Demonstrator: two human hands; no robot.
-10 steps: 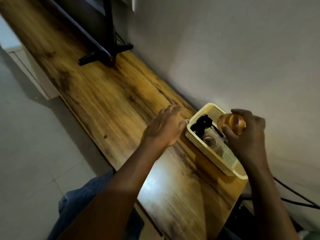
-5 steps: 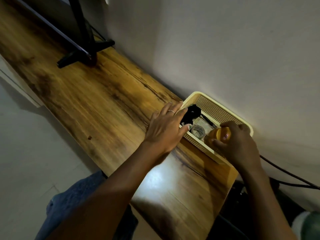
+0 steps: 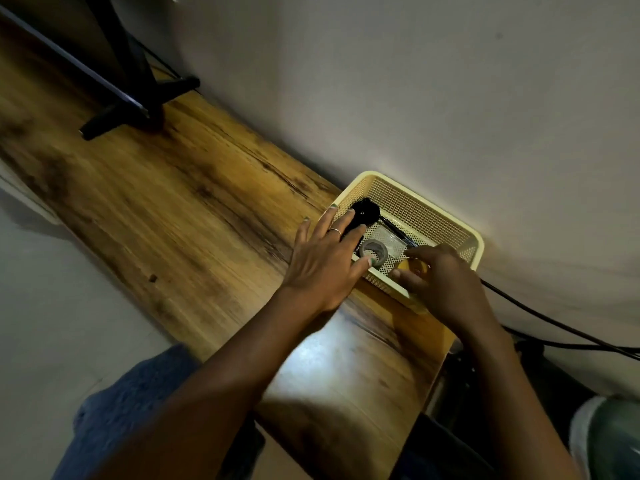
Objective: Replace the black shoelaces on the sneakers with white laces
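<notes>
Black laces (image 3: 363, 211) are bundled in far-left corner of basket (image 3: 429, 216), just beyond L hand (image 3: 329, 258), whose spread fingers are laid over them. Orange jar (image 3: 410, 266) is pinched by R hand (image 3: 440, 282), farther off.

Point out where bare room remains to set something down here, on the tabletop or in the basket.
The wooden tabletop lies bare between the black stand and the left hand, and again near the front edge. The yellow basket is crowded: black bundle, tape roll, orange object under the right hand.
</notes>
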